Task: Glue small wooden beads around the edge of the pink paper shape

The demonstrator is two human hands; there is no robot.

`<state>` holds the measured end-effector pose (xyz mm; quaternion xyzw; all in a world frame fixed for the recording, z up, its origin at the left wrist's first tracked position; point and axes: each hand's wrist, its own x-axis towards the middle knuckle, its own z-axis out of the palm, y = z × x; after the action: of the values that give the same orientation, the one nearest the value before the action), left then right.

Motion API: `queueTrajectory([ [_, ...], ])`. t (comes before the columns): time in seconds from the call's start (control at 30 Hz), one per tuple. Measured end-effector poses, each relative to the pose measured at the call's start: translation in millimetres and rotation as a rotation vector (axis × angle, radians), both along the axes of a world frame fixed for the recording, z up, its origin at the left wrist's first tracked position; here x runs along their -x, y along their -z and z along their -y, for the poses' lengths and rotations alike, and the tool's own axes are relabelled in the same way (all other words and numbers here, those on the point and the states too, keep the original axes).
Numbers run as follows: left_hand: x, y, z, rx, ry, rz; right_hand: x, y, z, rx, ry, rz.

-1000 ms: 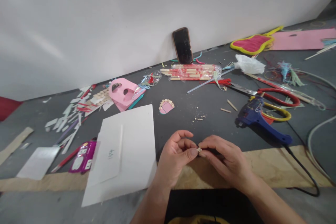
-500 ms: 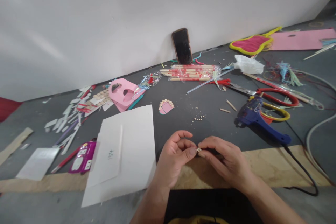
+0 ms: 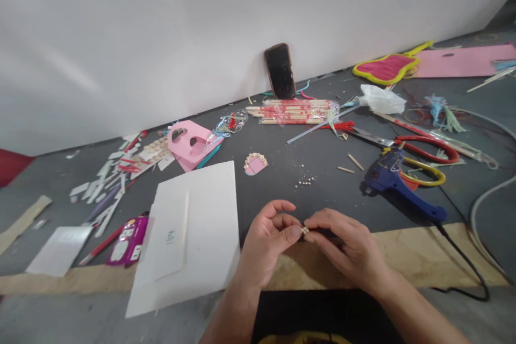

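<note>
Between the fingertips of both hands is a small cluster of pale wooden pieces (image 3: 305, 230), held over the table's near edge. My left hand (image 3: 274, 239) pinches it from the left with thumb and finger, and my right hand (image 3: 342, 242) pinches it from the right. Just beyond the hands lie several tiny loose wooden bits (image 3: 305, 181). Farther back is a small pink arched piece (image 3: 257, 165) with pale beads along its curved edge. Two short stick pieces (image 3: 345, 170) rest to the right.
A blue glue gun (image 3: 393, 185) and red-and-yellow-handled scissors (image 3: 427, 148) lie at right, cord trailing. White boards (image 3: 201, 231) cover the left front. A phone (image 3: 280, 71) leans on the wall behind wrapped sticks (image 3: 290, 112). Pink cut-out foam (image 3: 189, 145) sits left of centre.
</note>
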<state>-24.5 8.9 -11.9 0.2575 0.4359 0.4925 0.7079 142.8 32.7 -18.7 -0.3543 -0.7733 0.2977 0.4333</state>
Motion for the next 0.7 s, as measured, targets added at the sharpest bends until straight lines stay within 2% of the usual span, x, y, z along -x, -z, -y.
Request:
queueTrajectory([
  [0.13, -0.5, -0.3, -0.5, 0.023, -0.007, 0.031, -0.6, 1.1, 0.7, 0.006, 0.039, -0.002],
  [0.7, -2.6, 0.4, -0.8, 0.022, -0.014, 0.038, -0.1, -0.5, -0.3, 0.003, -0.021, -0.015],
])
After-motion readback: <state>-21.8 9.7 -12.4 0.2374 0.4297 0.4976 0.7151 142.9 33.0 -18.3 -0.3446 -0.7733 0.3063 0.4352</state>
